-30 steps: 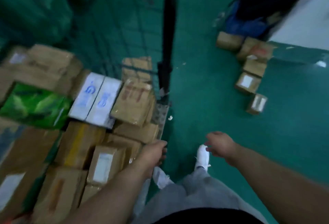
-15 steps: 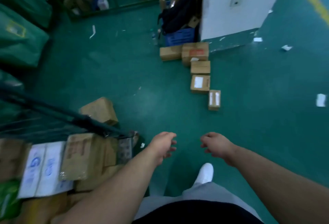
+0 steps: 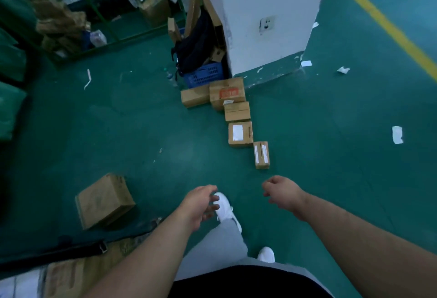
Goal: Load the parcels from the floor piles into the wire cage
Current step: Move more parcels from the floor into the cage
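A row of several brown cardboard parcels [image 3: 237,111] lies on the green floor, running from the white pillar toward me; the nearest is a small labelled box [image 3: 261,155]. Another brown parcel [image 3: 104,199] sits alone on the floor at lower left. The dark top rail of the wire cage [image 3: 71,251] crosses the bottom left corner, with packed parcels [image 3: 63,278] below it. My left hand [image 3: 201,205] and my right hand [image 3: 282,192] hang in front of me with loosely curled fingers, holding nothing, a little short of the nearest small box.
A white pillar [image 3: 267,13] stands ahead, with a black bag [image 3: 194,47] and blue crate [image 3: 204,76] at its left. Green sacks [image 3: 10,99] line the left edge. Another green wire cage [image 3: 99,13] stands far back. Paper scraps [image 3: 397,134] and a yellow line [image 3: 383,23] mark the floor.
My view has swung away from the cage interior toward the floor parcels by the pillar. Both hands stay empty and have come forward as I step toward the row.
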### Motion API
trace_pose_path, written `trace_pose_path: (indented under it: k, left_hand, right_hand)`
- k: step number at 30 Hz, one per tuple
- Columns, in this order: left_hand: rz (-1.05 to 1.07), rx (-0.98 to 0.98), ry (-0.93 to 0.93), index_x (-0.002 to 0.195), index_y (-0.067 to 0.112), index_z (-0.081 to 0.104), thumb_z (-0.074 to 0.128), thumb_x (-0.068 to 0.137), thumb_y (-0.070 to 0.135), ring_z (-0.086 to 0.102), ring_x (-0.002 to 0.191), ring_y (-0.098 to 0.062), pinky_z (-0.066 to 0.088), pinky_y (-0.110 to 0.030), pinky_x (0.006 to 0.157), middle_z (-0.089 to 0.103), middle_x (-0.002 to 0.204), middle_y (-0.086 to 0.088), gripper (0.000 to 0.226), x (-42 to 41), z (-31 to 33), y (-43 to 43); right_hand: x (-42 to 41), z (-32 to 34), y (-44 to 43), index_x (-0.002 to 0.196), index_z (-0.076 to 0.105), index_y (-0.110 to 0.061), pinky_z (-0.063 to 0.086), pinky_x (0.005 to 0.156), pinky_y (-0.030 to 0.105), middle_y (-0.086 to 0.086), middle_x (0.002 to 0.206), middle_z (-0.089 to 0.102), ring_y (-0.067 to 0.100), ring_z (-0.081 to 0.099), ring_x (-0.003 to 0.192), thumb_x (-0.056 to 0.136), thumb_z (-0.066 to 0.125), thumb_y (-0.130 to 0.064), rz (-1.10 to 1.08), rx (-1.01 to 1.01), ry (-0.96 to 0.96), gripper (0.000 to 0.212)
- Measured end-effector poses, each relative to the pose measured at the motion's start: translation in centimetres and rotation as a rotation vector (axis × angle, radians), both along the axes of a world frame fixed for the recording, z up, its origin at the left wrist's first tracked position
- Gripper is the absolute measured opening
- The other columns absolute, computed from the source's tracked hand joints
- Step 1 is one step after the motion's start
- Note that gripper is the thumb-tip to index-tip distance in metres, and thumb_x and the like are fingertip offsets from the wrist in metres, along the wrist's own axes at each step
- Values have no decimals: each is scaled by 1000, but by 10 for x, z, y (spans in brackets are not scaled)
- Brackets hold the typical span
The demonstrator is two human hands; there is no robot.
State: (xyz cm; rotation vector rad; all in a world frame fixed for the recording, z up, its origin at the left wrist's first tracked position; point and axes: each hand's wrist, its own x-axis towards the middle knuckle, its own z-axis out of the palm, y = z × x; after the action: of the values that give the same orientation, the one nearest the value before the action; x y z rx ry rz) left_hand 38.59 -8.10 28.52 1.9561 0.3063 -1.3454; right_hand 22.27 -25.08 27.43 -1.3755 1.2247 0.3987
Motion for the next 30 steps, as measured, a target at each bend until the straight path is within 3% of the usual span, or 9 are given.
trace_pose_path:
  k: [4,7,11,17,26,30]
  left_hand:
    - [-51,7,30,108,16,66,56,100,28,64,82,-22,45,-33,72,69,96,-3,18,41,-20,-51]
    - [-119,11,57,118,14,64,54,101,29,63,82,-22,45,-30,68,67,101,-4,25,81,-44,-102]
    - [-290,20,55,121,15,60,53,101,31,62,86,-22,45,-32,70,66,107,-4,27,136,-59,-169]
    - [-367,59,1,118,19,61,56,98,34,65,84,-19,48,-33,73,69,108,-2,26,195,-69,-249]
    - [-289,209,51,120,18,61,54,99,33,64,85,-20,46,-33,75,68,108,-2,26,226,-126,-313]
    - [-332,319,73,110,17,60,52,101,31,60,77,-20,40,-29,65,65,102,-5,18,232,-186,-330]
  right_hand:
    - [29,-14,-39,111,65,-19,52,81,31,1,109,67,20,64,96,96,52,-28,13,-39,50,22]
    - [56,-22,-77,115,65,-19,54,88,33,1,111,67,20,64,99,96,52,-30,30,-91,116,26]
    - [95,-21,-126,122,64,-18,47,78,26,1,109,66,20,64,95,97,52,-30,83,-163,205,31]
    - [142,-22,-167,121,61,-19,44,64,26,-3,98,65,14,62,80,96,49,-33,115,-156,256,31]
    - [187,-96,-243,129,58,-23,52,78,32,3,114,67,25,66,94,93,49,-41,299,20,315,41]
    - [213,-165,-289,129,60,-15,51,95,34,12,126,65,32,64,111,97,51,-38,347,47,322,41]
